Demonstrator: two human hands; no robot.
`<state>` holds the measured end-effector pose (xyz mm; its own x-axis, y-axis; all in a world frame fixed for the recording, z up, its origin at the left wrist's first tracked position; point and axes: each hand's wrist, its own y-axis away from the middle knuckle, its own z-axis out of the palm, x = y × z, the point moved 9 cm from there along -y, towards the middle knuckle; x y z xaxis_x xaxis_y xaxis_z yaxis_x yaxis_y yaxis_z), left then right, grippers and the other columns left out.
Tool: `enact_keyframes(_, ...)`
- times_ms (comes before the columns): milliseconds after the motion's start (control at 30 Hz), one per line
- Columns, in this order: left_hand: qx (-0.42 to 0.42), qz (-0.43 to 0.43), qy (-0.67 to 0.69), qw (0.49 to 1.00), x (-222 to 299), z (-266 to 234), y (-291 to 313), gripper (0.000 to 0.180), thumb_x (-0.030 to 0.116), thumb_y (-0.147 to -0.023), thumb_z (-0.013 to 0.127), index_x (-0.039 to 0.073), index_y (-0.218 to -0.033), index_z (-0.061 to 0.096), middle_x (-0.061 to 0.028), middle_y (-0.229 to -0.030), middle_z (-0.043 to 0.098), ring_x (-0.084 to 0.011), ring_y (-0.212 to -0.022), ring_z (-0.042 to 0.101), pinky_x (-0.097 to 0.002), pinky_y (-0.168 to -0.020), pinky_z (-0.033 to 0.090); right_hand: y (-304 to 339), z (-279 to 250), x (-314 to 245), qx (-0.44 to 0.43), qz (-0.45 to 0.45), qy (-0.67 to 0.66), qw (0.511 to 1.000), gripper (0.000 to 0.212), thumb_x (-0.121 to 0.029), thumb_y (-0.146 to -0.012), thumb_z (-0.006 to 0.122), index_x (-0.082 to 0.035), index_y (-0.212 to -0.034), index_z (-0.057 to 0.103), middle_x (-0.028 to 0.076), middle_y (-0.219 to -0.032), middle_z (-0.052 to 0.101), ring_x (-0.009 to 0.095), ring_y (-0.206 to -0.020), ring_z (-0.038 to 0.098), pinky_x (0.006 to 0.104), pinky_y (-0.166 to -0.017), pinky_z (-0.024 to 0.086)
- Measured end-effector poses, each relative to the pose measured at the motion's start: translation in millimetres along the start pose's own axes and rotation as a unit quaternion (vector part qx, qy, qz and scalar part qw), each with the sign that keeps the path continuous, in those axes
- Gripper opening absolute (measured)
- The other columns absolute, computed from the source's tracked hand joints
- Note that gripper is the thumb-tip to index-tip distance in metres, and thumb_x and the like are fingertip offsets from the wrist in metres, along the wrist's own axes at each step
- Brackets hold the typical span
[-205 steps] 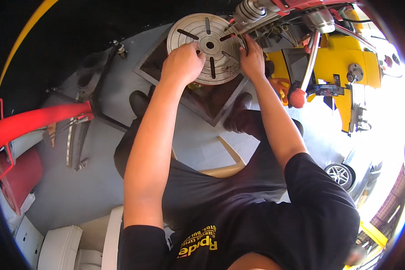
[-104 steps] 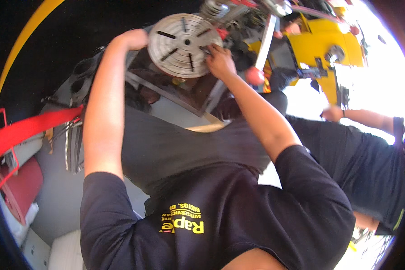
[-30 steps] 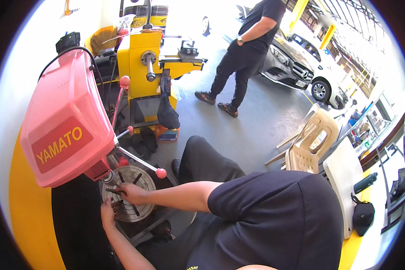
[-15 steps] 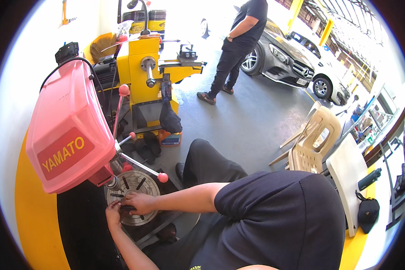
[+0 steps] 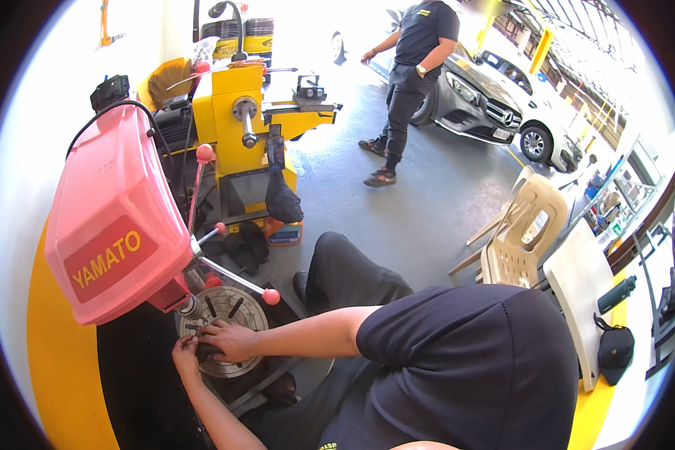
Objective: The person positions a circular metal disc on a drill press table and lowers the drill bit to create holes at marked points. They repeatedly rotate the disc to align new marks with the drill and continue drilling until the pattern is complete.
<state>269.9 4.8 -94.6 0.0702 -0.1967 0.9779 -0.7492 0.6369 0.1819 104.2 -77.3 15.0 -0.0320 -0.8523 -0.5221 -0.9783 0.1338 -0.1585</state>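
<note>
Both my hands meet over the round slotted metal table [image 5: 249, 306] of a pink drill press [image 5: 139, 199]. My left hand [image 5: 185, 355] is at the table's left rim, its thumb and fingers pinched together on something too small to name. From the right, my right hand [image 5: 231, 342] reaches across the table, fingers curled over a small dark piece [image 5: 208, 351]. Its kind is hidden by the fingers. Just above the hands is the drill chuck [image 5: 191, 308]. The press's feed handle [image 5: 271, 296], with pink ball ends, sticks out above my right wrist.
A yellow lathe-like machine [image 5: 229, 112] stands ahead, with dark slippers [image 5: 241, 251] on the floor beside it. Beige plastic chairs [image 5: 529, 225] and a white table [image 5: 574, 285] are at the right. Another person [image 5: 412, 82] stands near a grey car [image 5: 469, 97].
My hands stay at the table, with small shifts of the fingers around the dark piece. The other person has stepped to the right and turned, one arm now swung out.
</note>
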Motion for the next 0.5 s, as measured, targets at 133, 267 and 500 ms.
enact_keyframes(133,0.005,0.003,0.016,1.0,1,-1,-2,0.024,0.006,-0.094,0.076,-0.004,-0.115,0.071,-0.008,-0.103,0.072,-0.0161,-0.093,0.065,-0.0302,-0.084,0.052,0,1,0,0.02,0.003,0.001,1.0,0.077,-0.033,-0.083,0.079,-0.006,-0.149,0.049,0.016,-0.155,0.046,0.041,-0.136,0.049,0.0506,-0.113,0.045)
enact_keyframes(267,0.007,0.016,0.026,1.0,-4,-12,-8,0.022,0.009,-0.096,0.076,-0.003,-0.113,0.071,-0.0064,-0.102,0.07,-0.0153,-0.091,0.064,-0.0302,-0.083,0.052,-6,-2,-8,0.013,0.004,-0.013,1.0,0.08,-0.03,-0.082,0.079,-0.006,-0.151,0.046,0.016,-0.155,0.046,0.042,-0.131,0.053,0.0513,-0.112,0.046)
enact_keyframes(500,-0.01,-0.022,0.072,0.997,-6,-17,-7,0.022,0.018,-0.101,0.071,0.002,-0.116,0.07,-0.0046,-0.102,0.07,-0.0153,-0.088,0.065,-0.0311,-0.076,0.054,-12,-7,-16,-0.024,0.015,-0.004,1.0,0.075,-0.027,-0.086,0.074,-0.009,-0.152,0.046,0.014,-0.155,0.046,0.04,-0.126,0.055,0.049,-0.109,0.048)
